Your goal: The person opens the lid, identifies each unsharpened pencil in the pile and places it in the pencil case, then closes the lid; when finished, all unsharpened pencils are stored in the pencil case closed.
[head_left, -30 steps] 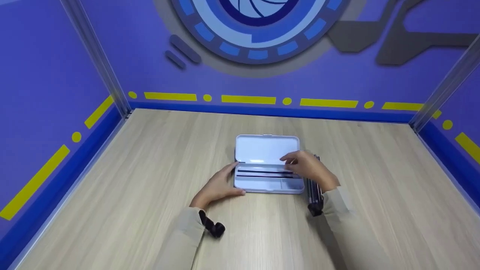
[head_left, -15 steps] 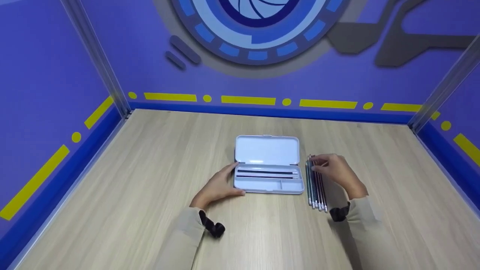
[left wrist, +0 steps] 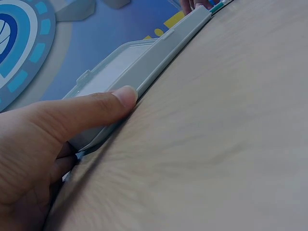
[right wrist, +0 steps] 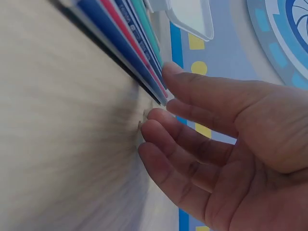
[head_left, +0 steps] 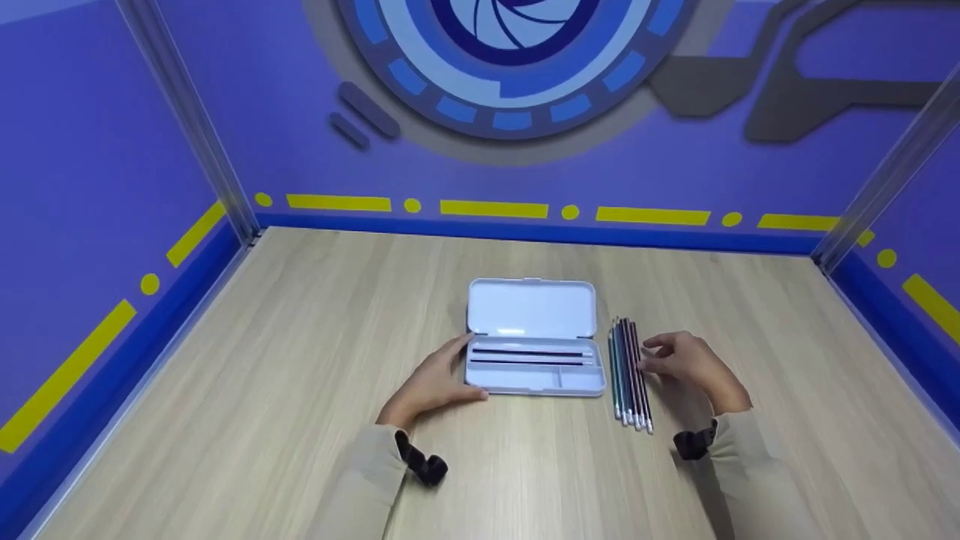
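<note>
Case (head_left: 517,376): open on the table (head_left: 300,337), with pencils (head_left: 525,352) inside.
Left hand (head_left: 433,386): pinches the case's left end, which should stop it sliding.
Right hand (head_left: 694,366): a bit spread, holding nothing, beside the loose pencils (head_left: 628,375).
Loose pencils: right of the case, side by side; best to pinch just one, near its middle.

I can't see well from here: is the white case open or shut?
Open: the white case has its lid folded back, with pencils visible inside.
</note>
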### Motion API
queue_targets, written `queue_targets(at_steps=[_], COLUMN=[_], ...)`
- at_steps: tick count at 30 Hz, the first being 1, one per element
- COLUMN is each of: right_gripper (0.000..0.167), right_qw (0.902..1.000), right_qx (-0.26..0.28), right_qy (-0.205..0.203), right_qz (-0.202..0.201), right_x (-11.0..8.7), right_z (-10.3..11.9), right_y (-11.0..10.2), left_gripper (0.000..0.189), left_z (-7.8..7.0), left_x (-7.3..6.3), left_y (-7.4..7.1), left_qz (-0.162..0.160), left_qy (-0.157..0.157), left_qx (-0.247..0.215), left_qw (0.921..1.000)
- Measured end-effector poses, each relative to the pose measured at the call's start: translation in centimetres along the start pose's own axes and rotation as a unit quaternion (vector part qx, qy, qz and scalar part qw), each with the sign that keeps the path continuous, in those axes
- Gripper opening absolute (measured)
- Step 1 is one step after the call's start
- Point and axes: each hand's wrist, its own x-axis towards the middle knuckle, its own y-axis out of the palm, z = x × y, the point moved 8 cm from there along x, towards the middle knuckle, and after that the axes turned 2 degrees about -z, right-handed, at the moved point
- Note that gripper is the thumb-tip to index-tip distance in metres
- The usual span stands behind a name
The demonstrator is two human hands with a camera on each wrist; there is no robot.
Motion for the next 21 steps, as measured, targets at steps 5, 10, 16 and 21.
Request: queue_targets(at_steps=[5,10,16,21], right_gripper=[0.056,0.057,0.056,0.055], right_qw=[0.9999,0.9997,0.9994,0.9991], right_qx=[0.008,0.003,-0.004,0.006], right_qy=[0.012,0.024,0.032,0.043], right_qz=[-0.003,-0.001,0.008,-0.003], right_x=[0.16,0.48,0.64,0.58], right_z=[-0.19,-0.38,-0.51,-0.45], right_y=[0.13,0.41,0.5,0.43], left_gripper=[0.101,0.101,0.102,0.102], left_z=[-0.02,-0.04,-0.05,0.03], left_x=[0.0,-0.02,-0.05,0.02], left_y=[-0.07,-0.13,-0.16,-0.16], left_qz=[0.0,-0.001,0.0,0.002], left_qy=[-0.008,-0.008,-0.009,-0.007], left_qx=[0.005,-0.003,-0.004,0.003], left_qw=[1.0,1.0,0.9999,1.0])
